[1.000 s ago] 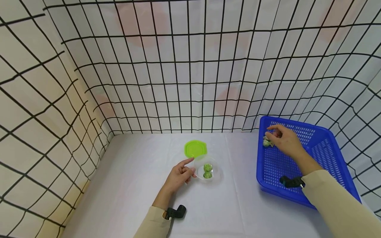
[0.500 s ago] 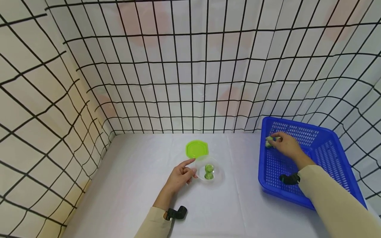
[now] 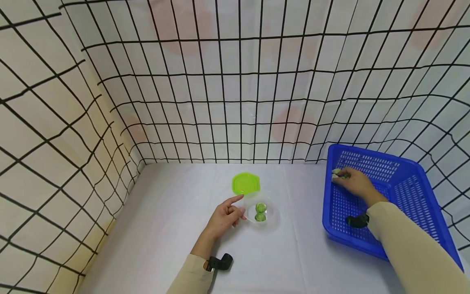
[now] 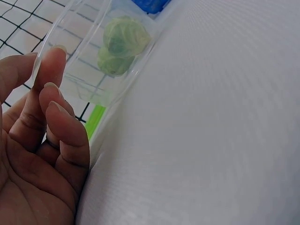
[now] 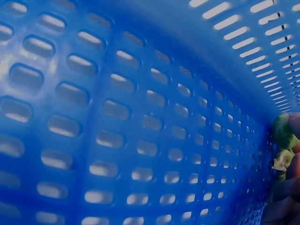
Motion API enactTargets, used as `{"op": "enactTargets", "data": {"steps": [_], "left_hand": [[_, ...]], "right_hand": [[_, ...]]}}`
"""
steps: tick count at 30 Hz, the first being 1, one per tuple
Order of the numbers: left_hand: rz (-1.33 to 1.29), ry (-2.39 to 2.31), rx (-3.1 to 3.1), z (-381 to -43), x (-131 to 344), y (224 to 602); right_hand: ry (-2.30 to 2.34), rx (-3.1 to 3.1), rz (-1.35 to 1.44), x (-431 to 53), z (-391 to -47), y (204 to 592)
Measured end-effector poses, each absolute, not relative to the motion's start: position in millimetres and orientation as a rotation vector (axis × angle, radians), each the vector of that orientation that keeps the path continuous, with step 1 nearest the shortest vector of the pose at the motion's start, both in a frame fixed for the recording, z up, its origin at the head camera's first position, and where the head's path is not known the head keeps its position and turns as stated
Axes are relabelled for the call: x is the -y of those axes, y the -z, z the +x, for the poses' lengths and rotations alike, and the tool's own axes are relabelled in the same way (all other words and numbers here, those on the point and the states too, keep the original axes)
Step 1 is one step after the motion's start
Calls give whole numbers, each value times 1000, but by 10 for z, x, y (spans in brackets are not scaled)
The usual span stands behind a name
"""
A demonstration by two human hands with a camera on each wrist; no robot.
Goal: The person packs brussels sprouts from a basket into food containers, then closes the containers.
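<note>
My left hand (image 3: 221,219) pinches the near-left rim of a clear round plastic container (image 3: 272,213); the left wrist view shows that rim (image 4: 41,56) between thumb and finger. Two green Brussels sprouts (image 3: 260,207) lie inside it. At the right, my right hand (image 3: 355,184) reaches into a blue plastic basket (image 3: 352,243), its fingers curled on a Brussels sprout (image 5: 283,132) by the left wall. More sprout green and a pale cut stem (image 5: 282,160) show beside the fingers, which partly hide them.
A bright green lid (image 3: 245,183) lies flat just behind the container. Black wire mesh (image 3: 240,102) stands along the back and sides of the white-covered table (image 3: 165,228). The basket's slotted walls rise around my right hand.
My right hand has lowered into the basket, and its fingers have closed in on the Brussels sprouts there. My left hand stays at the container's rim. The view has shifted slightly.
</note>
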State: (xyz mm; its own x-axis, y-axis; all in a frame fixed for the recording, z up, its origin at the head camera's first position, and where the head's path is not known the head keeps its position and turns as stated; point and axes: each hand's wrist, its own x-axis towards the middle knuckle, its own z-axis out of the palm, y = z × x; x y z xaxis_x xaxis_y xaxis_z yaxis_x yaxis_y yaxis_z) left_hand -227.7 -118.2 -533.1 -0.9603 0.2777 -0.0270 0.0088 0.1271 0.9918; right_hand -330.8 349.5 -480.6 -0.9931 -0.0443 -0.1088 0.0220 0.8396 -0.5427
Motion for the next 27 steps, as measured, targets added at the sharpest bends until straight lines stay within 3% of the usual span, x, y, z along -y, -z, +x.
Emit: {"op": "enactTargets", "data": {"steps": [27], "left_hand": [[287, -1926, -2199, -2283, 1182, 5320]], "right_hand": [[752, -2909, -65, -3507, -3343, 4812]]}}
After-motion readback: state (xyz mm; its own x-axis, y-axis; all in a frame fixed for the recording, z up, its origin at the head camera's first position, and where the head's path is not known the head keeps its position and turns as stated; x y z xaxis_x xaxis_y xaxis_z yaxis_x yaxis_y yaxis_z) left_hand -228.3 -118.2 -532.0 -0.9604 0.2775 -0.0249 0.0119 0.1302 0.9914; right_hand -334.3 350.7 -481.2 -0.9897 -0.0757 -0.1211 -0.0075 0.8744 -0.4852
